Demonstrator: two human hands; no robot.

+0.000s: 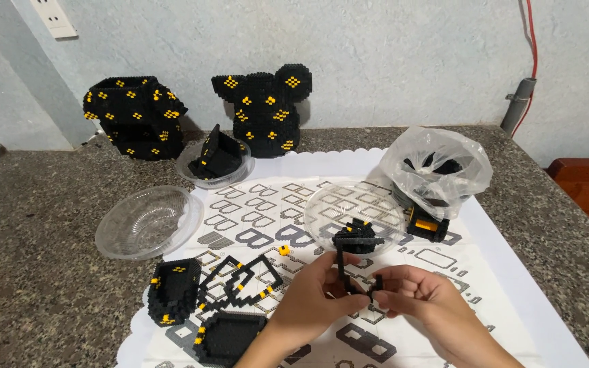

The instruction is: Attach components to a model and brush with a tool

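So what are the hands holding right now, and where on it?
Both hands pinch a thin black strip of small bricks: the left hand near its lower middle, the right hand at the bottom end near a small black clump.

pretty even soft light, nothing harsh; slight glare on the plastic bag point(438, 167) and clear bowl point(148, 221), faint shadows under the black builds, hands a bit soft, edges mildly stretched by the wide lens

a home hobby corner; granite counter point(35, 272); wall socket point(54, 17); brick models point(134, 116)
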